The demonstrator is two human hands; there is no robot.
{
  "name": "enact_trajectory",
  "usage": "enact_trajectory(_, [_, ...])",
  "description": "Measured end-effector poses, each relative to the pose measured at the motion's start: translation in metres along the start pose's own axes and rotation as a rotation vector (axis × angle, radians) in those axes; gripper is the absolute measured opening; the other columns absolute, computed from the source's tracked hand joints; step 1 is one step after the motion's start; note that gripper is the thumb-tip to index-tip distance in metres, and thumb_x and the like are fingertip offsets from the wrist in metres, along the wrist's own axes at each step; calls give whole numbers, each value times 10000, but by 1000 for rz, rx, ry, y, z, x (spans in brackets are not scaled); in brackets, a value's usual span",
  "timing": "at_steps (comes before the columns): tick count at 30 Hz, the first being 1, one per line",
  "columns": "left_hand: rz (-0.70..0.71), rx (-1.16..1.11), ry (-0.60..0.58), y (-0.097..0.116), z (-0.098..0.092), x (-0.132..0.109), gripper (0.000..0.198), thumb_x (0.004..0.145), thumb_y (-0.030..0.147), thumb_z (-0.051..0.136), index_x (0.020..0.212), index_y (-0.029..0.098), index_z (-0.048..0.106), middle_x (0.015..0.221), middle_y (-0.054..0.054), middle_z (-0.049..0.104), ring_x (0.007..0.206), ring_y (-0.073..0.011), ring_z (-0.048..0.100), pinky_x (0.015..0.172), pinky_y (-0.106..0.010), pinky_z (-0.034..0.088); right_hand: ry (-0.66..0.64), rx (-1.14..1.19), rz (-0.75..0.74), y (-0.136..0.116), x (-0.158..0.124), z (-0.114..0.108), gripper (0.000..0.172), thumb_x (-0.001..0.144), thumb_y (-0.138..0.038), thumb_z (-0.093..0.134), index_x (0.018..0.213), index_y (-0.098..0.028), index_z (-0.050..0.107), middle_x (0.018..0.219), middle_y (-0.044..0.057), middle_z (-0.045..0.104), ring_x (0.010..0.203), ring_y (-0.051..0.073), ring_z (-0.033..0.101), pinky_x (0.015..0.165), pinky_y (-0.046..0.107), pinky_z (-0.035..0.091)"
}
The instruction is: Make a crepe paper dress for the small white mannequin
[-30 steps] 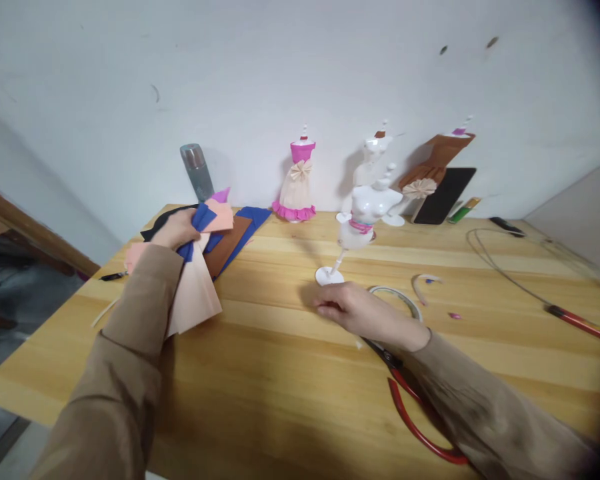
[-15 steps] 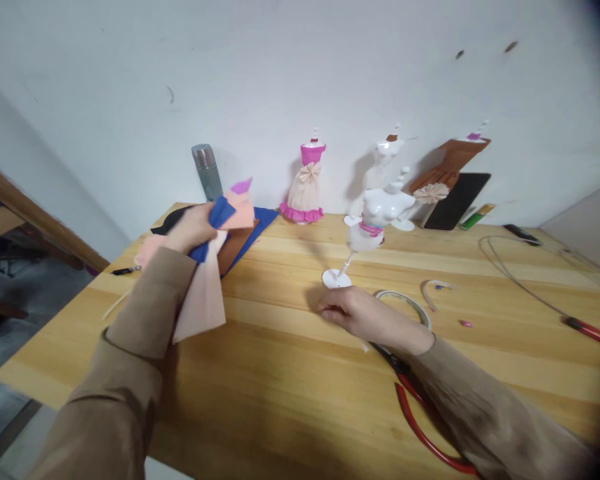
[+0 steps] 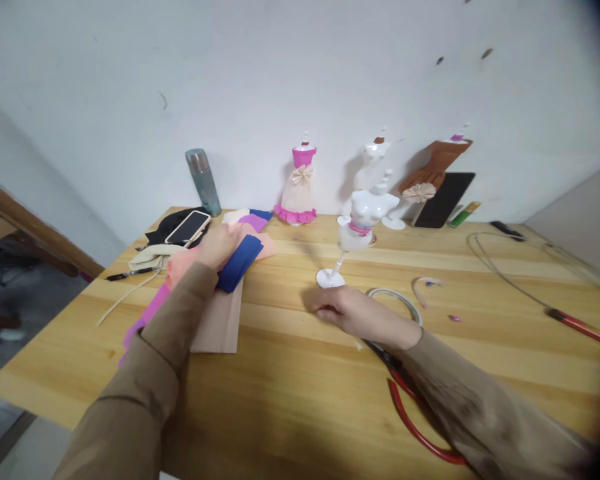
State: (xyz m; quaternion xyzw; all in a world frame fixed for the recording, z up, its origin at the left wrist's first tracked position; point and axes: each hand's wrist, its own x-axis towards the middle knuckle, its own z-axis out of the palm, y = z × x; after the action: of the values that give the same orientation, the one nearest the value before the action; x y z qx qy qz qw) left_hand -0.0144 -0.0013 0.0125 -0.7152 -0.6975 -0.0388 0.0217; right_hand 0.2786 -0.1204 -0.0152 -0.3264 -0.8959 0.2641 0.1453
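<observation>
My left hand (image 3: 220,247) is in a pile of fabric pieces on the left of the table, its fingertips partly hidden in peach fabric (image 3: 263,245). A folded blue fabric piece (image 3: 241,263) lies beside it, over a pale pink piece (image 3: 216,327). Magenta fabric (image 3: 147,317) shows beneath my left forearm. My right hand (image 3: 347,312) rests curled on the wood, just in front of the base of a white mini mannequin (image 3: 373,208) with a pink band round its waist. What those fingers hold, if anything, is hidden. Red-handled scissors (image 3: 405,410) lie partly under my right forearm.
Along the wall stand a bottle (image 3: 203,183), a mannequin in a pink-and-cream dress (image 3: 300,183), another white mannequin (image 3: 375,160), a brown-dressed one (image 3: 433,167) and a black tablet (image 3: 445,200). A phone (image 3: 187,229) lies left; a tape roll (image 3: 414,305) and red-handled wire (image 3: 580,327) lie right.
My left hand has come down and right with the lifted fabric, which now lies spread on the table, uncovering the phone. My right hand has stayed curled by the mannequin base.
</observation>
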Motion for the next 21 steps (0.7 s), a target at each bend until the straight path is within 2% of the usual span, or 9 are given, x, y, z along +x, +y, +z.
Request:
enact_trajectory(3, [-105,13,12,-16,-2,18,479,970,330,320,1179,17,616,1145,-281,651,1119,-345,615,933,-394,461,-2,-7,-2,-1,0,-1,235,855,-53,453,681,-198,393,722,-17,465,688,127,413,672,269,343])
enact_trajectory(5, [-153,9,-7,-23,3,26,418,927,286,406,1144,14,639,1106,-279,674,1072,-341,639,897,-374,478,-4,-4,3,-1,0,-1,239,853,-54,451,677,-200,382,722,-17,460,688,127,410,673,267,344])
enact_trajectory(8, [-194,-1,-33,-29,16,30,388,898,243,437,1122,17,657,1111,-279,680,1053,-345,651,862,-374,493,-2,-2,8,-1,0,-2,237,850,-57,450,677,-202,378,722,-16,459,691,129,411,679,267,348])
enact_trajectory(13, [-250,-19,-19,-31,26,30,416,926,296,409,1154,41,645,1122,-274,674,1040,-346,657,844,-402,502,-8,-6,15,3,0,0,241,850,-59,450,674,-203,370,722,-14,467,693,129,417,682,266,350])
enact_trajectory(17, [-275,-18,11,-30,24,30,414,933,302,402,1212,72,605,1122,-254,676,1047,-328,651,862,-408,498,-19,-1,49,5,0,2,224,847,-62,457,684,-200,389,728,-11,482,693,129,427,685,267,354])
enact_trajectory(21, [-281,-3,57,-23,17,26,444,945,304,362,1242,46,569,1183,-274,637,1101,-341,628,891,-413,490,-10,2,41,6,0,2,218,850,-61,455,685,-197,411,727,-8,488,696,132,434,685,271,358])
